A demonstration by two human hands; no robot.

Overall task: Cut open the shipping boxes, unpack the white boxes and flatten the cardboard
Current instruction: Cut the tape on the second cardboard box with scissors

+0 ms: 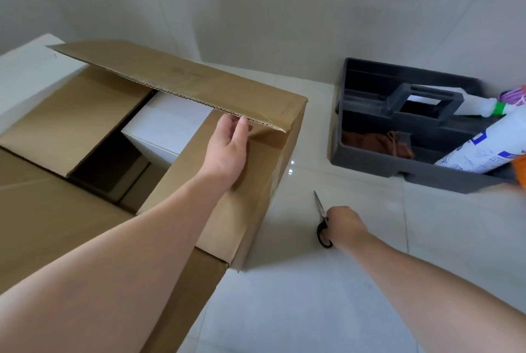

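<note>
The shipping box (256, 182) sits on the tiled floor (370, 281) near the wall, already cut open. The left hand (227, 150) reaches under the far flap (176, 79), fingers straight, lifting its edge. One white box (168, 128) shows inside, not yet taken out. The right hand (345, 224) rests at the floor with its grip curled around the handles of the scissors (321, 216). So the cutting of this box looks done; unpacking and flattening remain. The box's inside is mostly dark, so how many white boxes it holds is unclear. The grey caddy (370, 150) by the wall is cut off at the right edge
</note>
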